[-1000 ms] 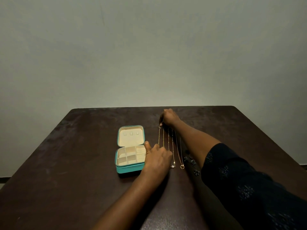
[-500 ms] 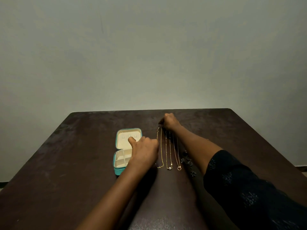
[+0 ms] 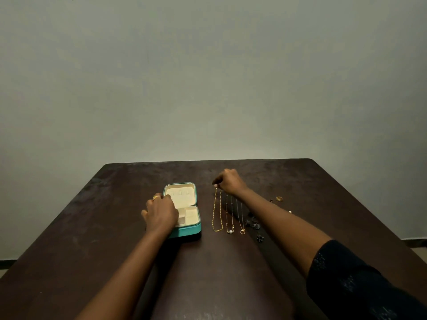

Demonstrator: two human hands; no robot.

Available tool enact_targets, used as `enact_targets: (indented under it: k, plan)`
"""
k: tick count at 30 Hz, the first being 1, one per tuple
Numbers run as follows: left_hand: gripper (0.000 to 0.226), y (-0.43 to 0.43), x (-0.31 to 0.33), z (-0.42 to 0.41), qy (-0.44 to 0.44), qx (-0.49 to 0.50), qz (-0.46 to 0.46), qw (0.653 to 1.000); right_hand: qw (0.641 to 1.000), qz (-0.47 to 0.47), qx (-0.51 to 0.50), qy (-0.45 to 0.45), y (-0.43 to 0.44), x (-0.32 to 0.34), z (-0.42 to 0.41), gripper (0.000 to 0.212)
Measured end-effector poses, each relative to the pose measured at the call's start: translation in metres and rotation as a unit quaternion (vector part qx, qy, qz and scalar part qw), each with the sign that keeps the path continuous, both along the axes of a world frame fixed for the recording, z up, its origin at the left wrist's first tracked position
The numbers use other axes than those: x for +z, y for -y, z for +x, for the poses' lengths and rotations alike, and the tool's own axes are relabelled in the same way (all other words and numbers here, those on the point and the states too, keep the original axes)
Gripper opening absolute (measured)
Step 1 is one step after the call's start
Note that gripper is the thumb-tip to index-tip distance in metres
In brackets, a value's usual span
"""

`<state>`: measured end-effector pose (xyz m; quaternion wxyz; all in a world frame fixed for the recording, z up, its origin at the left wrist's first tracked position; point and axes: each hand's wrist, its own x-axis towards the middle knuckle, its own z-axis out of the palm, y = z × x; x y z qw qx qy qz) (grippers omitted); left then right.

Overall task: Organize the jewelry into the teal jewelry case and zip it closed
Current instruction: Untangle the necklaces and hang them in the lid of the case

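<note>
**Orientation.** The teal jewelry case [image 3: 186, 231] lies open at centre-left of the frame on the dark brown surface [image 3: 87, 250]. Its long axis runs up-down in the frame: the base is the lower half and the lid the upper half, folded back. Three necklaces lie parallel to that axis, just right of the case and apart from it: the gold chain necklace [image 3: 215, 211], the pearl-pendant necklace [image 3: 230, 231] and the ring-pendant necklace [image 3: 242, 231]. All pendant ends point to the frame bottom.

**Edges and room.** The far edge of the surface lies above the lid with bare surface between. There is bare surface left of and below the case. To the right of the necklaces lie dark small pieces [image 3: 253, 224], a gold ring [image 3: 279, 198] and a small pale bead [image 3: 289, 212].

**Appearance.** The case has a teal shell and a cream lining. The lid carries three small tabs; the base is divided into compartments.

**Grip.**
- The left hand [image 3: 160, 214] covers the left part of the base, fingers bent at the lid's left edge. A gold glint shows at the fingertips; whether the grip holds anything cannot be told.
- The right hand [image 3: 230, 182] pinches the upper end of the gold chain necklace.
</note>
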<state>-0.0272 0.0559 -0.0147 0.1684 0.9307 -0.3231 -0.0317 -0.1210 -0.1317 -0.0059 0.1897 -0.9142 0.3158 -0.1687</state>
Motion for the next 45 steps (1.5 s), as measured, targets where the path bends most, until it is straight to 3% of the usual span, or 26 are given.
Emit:
enact_targets:
  k: [8,22,25,35,45]
  plan:
    - [0.041,-0.021,-0.028,-0.016,-0.079,0.062,-0.038,0.994,0.992,0.122,-0.011,0.032,-0.081,-0.014,-0.002,0.026]
    - [0.037,-0.023,-0.034,-0.031,-0.035,0.044,-0.058,0.997,0.982,0.177,-0.057,0.031,-0.100,-0.024,-0.024,0.028]
    - [0.046,-0.014,-0.025,-0.030,-0.011,0.055,-0.067,0.996,0.983,0.173,-0.056,0.037,-0.094,-0.020,-0.026,0.025]
    - [0.041,0.051,0.013,-0.020,0.138,-0.100,-0.085,0.982,0.976,0.110,-0.180,0.050,0.019,-0.007,-0.056,0.021]
    - [0.035,0.140,0.010,-0.038,0.083,-0.187,-0.007,0.979,0.978,0.108,-0.178,0.015,0.072,-0.027,-0.040,0.023]
